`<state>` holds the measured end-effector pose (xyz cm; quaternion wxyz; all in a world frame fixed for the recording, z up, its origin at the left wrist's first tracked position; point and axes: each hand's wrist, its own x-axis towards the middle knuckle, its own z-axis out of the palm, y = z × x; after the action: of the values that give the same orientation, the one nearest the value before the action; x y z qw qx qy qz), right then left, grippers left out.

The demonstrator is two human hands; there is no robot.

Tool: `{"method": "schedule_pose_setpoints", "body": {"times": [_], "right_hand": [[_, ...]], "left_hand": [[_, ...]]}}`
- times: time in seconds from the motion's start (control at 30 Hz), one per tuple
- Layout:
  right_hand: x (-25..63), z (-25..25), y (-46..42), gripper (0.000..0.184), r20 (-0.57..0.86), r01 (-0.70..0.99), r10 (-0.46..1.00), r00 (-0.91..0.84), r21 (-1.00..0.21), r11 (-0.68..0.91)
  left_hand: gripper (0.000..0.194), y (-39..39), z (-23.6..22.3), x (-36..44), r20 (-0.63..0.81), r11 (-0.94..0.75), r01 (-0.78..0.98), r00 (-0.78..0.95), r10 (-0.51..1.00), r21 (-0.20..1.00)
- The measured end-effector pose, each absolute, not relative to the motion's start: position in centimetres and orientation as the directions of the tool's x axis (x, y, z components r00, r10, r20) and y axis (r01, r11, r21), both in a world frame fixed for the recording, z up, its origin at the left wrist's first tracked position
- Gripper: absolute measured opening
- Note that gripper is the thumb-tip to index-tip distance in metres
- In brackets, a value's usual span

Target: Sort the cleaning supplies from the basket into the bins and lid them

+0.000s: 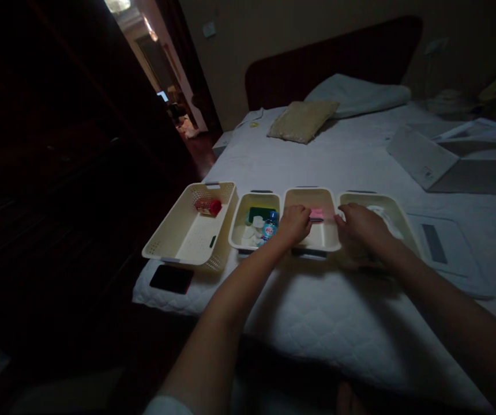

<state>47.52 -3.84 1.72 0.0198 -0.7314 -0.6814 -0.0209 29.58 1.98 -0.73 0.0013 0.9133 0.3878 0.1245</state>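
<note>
In my remote view, my left hand [293, 225] and right hand [360, 225] stand apart, flanking a pink item [316, 215] in the middle cream basket [306, 191]; I cannot tell whether either grips it; the adjacent basket [256, 194] already holds a water bottle [269, 226] and green pad [259, 215]; the rightmost basket [373, 196] holds a white cloth [384, 219].

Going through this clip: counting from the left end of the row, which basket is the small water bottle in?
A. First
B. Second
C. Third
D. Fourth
B. The water bottle sits in the second basket, just beside the left hand.
</note>
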Motion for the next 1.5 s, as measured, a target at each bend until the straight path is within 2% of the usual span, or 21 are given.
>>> {"method": "schedule_pose_setpoints", "body": {"times": [0.17,0.3,0.4,0.5,0.6,0.7,0.8,0.93,1.07,1.23,1.5], "right_hand": [[40.9,1.2,-1.8,0.037,0.154,0.990,0.986,-0.065,-0.114,0.083],[34.8,1.2,-0.8,0.037,0.178,0.960,0.961,-0.210,-0.150,0.237],[29.8,2.1,-0.2,0.038,0.159,0.948,0.952,-0.261,-0.146,0.284],[25.2,3.4,0.2,0.036,0.143,0.934,0.933,-0.329,-0.098,0.344],[21.6,4.5,0.3,0.036,0.176,0.911,0.903,-0.391,-0.065,0.407],[19.0,4.4,0.4,0.036,0.163,0.908,0.901,-0.401,-0.063,0.415],[17.2,3.3,0.8,0.036,0.136,0.898,0.895,-0.425,-0.061,0.436],[15.3,1.4,1.7,0.035,0.093,0.877,0.877,-0.472,-0.053,0.478],[13.4,0.1,2.5,0.035,0.058,0.846,0.849,-0.525,-0.074,0.528],[12.1,-0.8,2.8,0.038,-0.009,0.848,0.849,-0.528,-0.062,0.527],[11.0,-1.1,4.5,0.038,-0.078,0.878,0.876,-0.476,0.026,0.479]], "left_hand": [[0.025,2.2,1.0,22.3,0.201,-0.579,0.812,0.557,0.806,0.073],[0.029,1.6,2.4,16.7,0.210,-0.378,0.914,0.345,0.915,0.145],[0.033,1.0,2.8,12.9,0.172,-0.238,0.948,0.204,0.964,0.212],[0.035,0.7,3.4,9.1,0.154,-0.157,0.967,0.127,0.980,0.200],[0.038,0.7,4.2,5.5,0.196,-0.095,0.971,0.052,0.979,0.219],[0.037,0.8,4.4,2.2,0.179,0.031,0.950,-0.091,0.980,0.312],[0.035,0.9,3.6,-0.4,0.145,0.122,0.936,-0.178,0.973,0.330],[0.037,1.2,1.2,-2.6,0.057,0.179,0.950,-0.200,0.978,0.257],[0.038,2.1,-0.5,-3.4,-0.008,0.155,0.968,-0.156,0.988,0.199],[0.039,3.4,-1.5,-3.2,-0.038,0.087,0.981,-0.081,0.996,0.176],[0.039,5.6,-2.8,-4.0,-0.092,0.109,0.976,-0.093,0.991,0.188]]}}
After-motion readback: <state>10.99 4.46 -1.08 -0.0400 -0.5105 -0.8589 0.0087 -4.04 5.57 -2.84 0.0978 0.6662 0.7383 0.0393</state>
